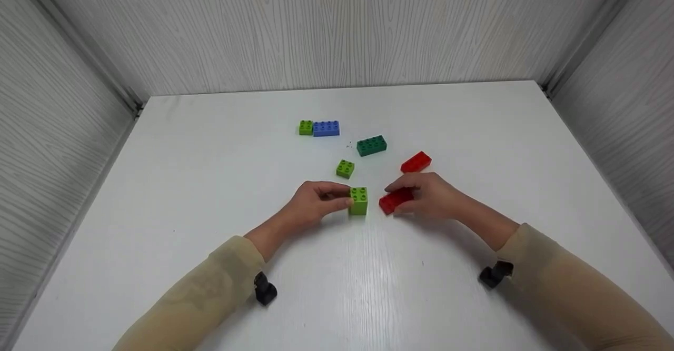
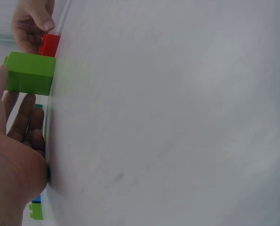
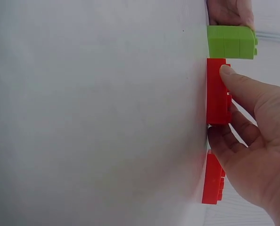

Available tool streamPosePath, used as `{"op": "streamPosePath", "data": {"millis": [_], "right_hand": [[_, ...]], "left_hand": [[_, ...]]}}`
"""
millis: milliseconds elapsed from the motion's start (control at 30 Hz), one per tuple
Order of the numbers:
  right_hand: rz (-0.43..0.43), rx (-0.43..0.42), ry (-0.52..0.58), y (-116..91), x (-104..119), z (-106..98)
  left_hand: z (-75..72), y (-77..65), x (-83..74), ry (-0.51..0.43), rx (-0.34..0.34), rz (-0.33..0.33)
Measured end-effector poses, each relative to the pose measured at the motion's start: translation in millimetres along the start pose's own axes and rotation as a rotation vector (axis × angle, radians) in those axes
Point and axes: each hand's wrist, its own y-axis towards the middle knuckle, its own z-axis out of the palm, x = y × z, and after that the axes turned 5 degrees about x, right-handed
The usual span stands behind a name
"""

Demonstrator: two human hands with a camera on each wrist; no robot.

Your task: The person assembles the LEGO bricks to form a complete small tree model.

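In the head view my left hand (image 1: 310,203) pinches an upright stack of light green toy building bricks (image 1: 359,204) between thumb and fingers. The stack stands on the table, its studs facing up. Just to its right, my right hand (image 1: 434,198) holds a red brick (image 1: 390,201), the thumb on its near side and the fingers on the far side. A narrow gap parts this brick from the green stack. The right wrist view shows the red brick (image 3: 217,92) lying flat on the table, with the right thumb pressed on its upper edge.
Beyond the right hand lies a second red brick (image 1: 416,162). Farther back are a dark green brick (image 1: 372,146), a small light green brick (image 1: 345,169), and a blue brick (image 1: 326,128) touching another light green one (image 1: 306,127). Pale wood-grain panels (image 1: 337,30) enclose the white table (image 1: 210,146).
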Motion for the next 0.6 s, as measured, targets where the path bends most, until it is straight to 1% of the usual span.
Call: {"op": "streamPosePath", "data": {"millis": [133, 600], "right_hand": [[0.016, 0.005, 0.009, -0.2, -0.4, 1.1], [0.013, 0.012, 0.003, 1.2, -2.6, 2.7]], "left_hand": [[0.0, -0.5, -0.6, 0.004, -0.002, -0.005], [0.1, -0.1, -0.2, 0.014, -0.002, -0.013]]}}
